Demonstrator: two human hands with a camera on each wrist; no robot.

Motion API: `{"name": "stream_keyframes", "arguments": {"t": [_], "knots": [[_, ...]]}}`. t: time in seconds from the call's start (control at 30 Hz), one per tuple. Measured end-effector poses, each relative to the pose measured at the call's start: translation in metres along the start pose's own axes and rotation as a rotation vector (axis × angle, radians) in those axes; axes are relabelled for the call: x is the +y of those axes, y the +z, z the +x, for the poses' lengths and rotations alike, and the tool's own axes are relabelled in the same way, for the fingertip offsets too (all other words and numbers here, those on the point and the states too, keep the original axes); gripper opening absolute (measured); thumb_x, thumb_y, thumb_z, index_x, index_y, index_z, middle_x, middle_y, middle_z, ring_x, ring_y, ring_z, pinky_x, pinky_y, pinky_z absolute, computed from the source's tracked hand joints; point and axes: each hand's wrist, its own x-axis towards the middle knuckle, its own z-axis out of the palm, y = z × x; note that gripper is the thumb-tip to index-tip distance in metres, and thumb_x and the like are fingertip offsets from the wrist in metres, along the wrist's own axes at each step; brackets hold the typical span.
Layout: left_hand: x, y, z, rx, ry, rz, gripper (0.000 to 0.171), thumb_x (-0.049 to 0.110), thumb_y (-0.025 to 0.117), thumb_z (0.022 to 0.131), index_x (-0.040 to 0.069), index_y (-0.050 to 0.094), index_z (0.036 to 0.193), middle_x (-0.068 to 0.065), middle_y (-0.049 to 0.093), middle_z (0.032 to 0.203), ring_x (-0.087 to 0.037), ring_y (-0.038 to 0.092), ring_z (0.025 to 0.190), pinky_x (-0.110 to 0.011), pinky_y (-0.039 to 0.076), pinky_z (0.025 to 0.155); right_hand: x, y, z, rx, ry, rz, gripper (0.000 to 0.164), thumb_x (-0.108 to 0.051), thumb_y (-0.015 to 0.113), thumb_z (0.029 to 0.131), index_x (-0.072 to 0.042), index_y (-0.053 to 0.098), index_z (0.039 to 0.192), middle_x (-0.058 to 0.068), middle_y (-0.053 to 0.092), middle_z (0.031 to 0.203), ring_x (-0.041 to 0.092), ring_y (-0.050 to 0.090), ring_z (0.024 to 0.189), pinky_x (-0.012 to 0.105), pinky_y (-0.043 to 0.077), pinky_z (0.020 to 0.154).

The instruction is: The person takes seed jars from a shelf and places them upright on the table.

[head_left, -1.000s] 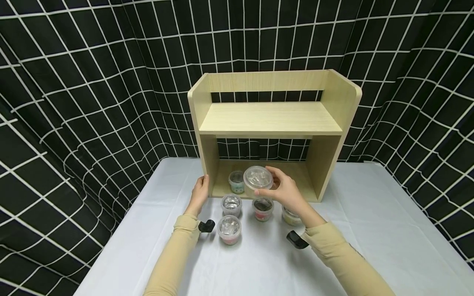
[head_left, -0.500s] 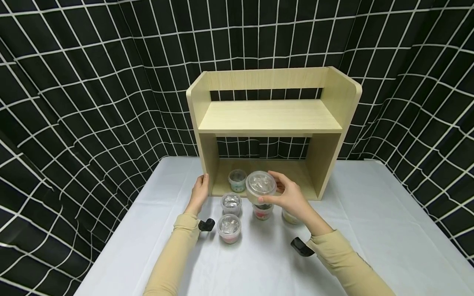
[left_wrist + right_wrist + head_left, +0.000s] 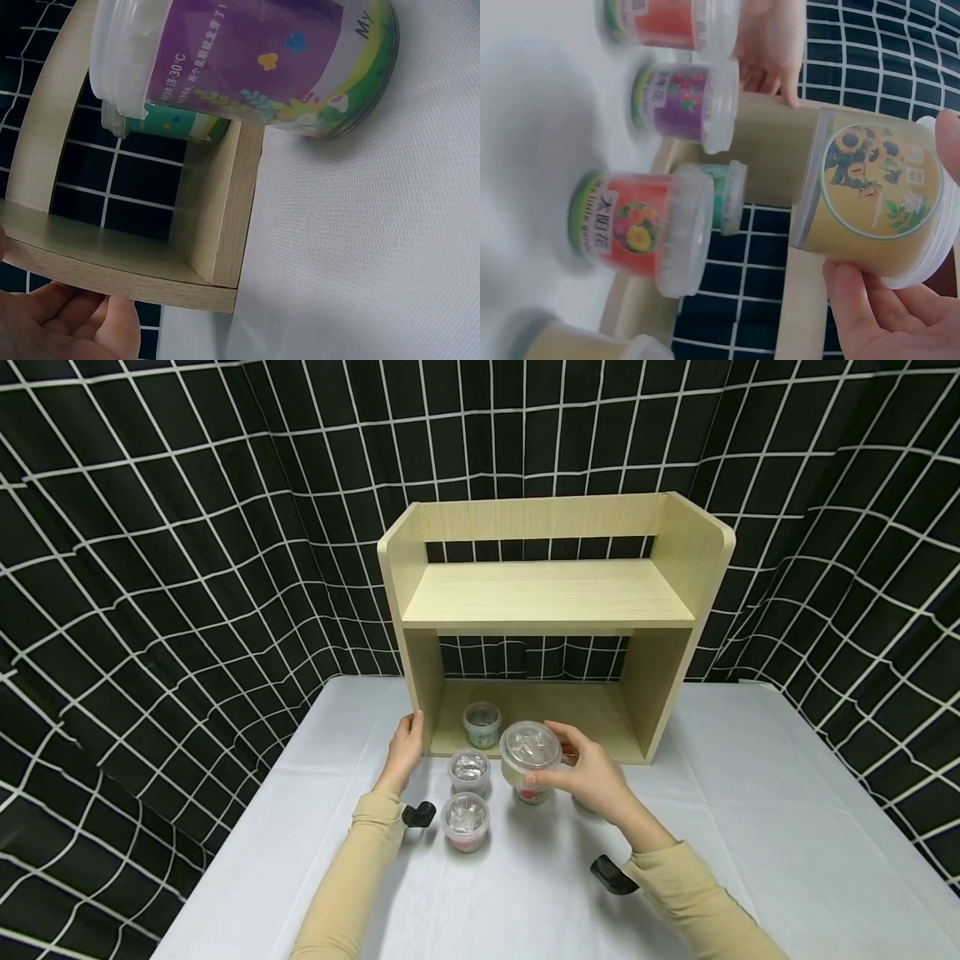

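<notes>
My right hand (image 3: 592,781) holds a yellow plastic cup (image 3: 516,772) between thumb and fingers. Its clear lid faces up, and the right wrist view shows a sunflower label. The cup is raised off the table and partly covers a red-labelled cup (image 3: 532,797) below it. My left hand (image 3: 405,752) grips the left side panel of a light wooden shelf (image 3: 547,593), fingers curled behind the panel edge. Inside the lower compartment, near the left, stands a green-labelled cup (image 3: 482,737). In front of the shelf are a purple-labelled cup (image 3: 247,60) and another red-labelled cup (image 3: 465,839).
A second yellow cup (image 3: 574,345) stands on the white-covered table (image 3: 540,902), mostly hidden behind my right hand in the head view. Black cloth (image 3: 150,568) with a white grid surrounds the back and sides. The upper board of the shelf carries nothing.
My right hand has brought the yellow cup down and slightly toward me, from near the shelf front to over the red-labelled cup. My left hand stays on the side panel.
</notes>
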Motion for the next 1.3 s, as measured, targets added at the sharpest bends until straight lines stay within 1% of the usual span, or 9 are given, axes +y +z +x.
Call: {"name": "stream_keyframes", "arguments": {"t": [0.13,0.23,0.37,0.57,0.73,0.87,1.0,1.3], "knots": [[0.001,0.001,0.0,0.009,-0.004,0.007,0.069,0.055,0.027,0.097,0.001,0.032,0.141,-0.022,0.034,0.142,-0.038,0.03,0.13,-0.05,0.027,0.103,0.005,0.002,-0.004,-0.002,-0.006,0.047,0.085,-0.03,0.085,0.067,-0.004,0.043,0.136,0.013,0.055,0.122,0.03,0.054,0.107,0.044,0.043,0.091],[0.001,0.001,0.0,0.014,-0.001,0.008,0.069,0.054,0.028,0.097,0.0,0.033,0.14,-0.023,0.035,0.141,-0.038,0.03,0.129,-0.05,0.028,0.103,0.008,0.003,-0.007,-0.006,0.011,0.082,0.085,-0.025,0.085,0.067,-0.002,0.042,0.136,0.016,0.054,0.122,0.03,0.053,0.108,0.044,0.042,0.093],[0.001,0.002,0.0,0.026,0.001,0.005,0.067,0.052,0.029,0.098,0.0,0.034,0.139,-0.023,0.036,0.14,-0.038,0.031,0.129,-0.049,0.028,0.103,0.012,0.005,-0.012,-0.008,0.042,0.092,0.087,-0.023,0.086,0.066,-0.001,0.04,0.137,0.017,0.053,0.124,0.03,0.052,0.109,0.043,0.041,0.093],[0.001,0.002,0.0,0.039,0.004,0.002,0.064,0.05,0.029,0.099,0.0,0.036,0.138,-0.022,0.038,0.139,-0.037,0.032,0.129,-0.048,0.027,0.104,0.018,0.009,-0.017,-0.008,0.046,0.093,0.087,-0.022,0.086,0.066,0.002,0.04,0.135,0.018,0.052,0.124,0.029,0.052,0.109,0.042,0.042,0.093],[0.0,0.002,0.0,0.043,0.007,0.007,0.064,0.051,0.029,0.098,0.0,0.036,0.138,-0.022,0.038,0.139,-0.037,0.032,0.128,-0.048,0.028,0.104,0.024,0.015,-0.022,-0.011,0.056,0.131,0.086,-0.019,0.087,0.064,0.003,0.041,0.134,0.018,0.053,0.122,0.029,0.052,0.109,0.041,0.042,0.093],[-0.001,0.002,-0.001,0.033,0.008,0.01,0.068,0.053,0.028,0.098,-0.001,0.034,0.139,-0.024,0.036,0.139,-0.038,0.031,0.128,-0.049,0.028,0.103,0.026,0.019,-0.026,-0.009,0.058,0.147,0.087,-0.019,0.087,0.063,0.002,0.042,0.133,0.017,0.053,0.121,0.028,0.051,0.109,0.041,0.041,0.095],[-0.001,0.002,0.0,0.027,0.002,0.008,0.069,0.054,0.028,0.097,0.0,0.034,0.139,-0.023,0.036,0.14,-0.038,0.031,0.129,-0.049,0.027,0.104,0.028,0.021,-0.03,0.0,0.054,0.141,0.086,-0.02,0.088,0.062,0.0,0.044,0.133,0.015,0.055,0.118,0.027,0.052,0.108,0.04,0.041,0.095],[-0.001,0.001,0.0,0.01,-0.009,-0.015,0.07,0.056,0.028,0.097,0.002,0.031,0.141,-0.021,0.033,0.142,-0.037,0.029,0.13,-0.049,0.026,0.104,0.033,0.025,-0.04,-0.008,0.053,0.134,0.088,-0.019,0.088,0.06,0.002,0.044,0.133,0.015,0.056,0.118,0.026,0.053,0.107,0.04,0.043,0.093]]}}
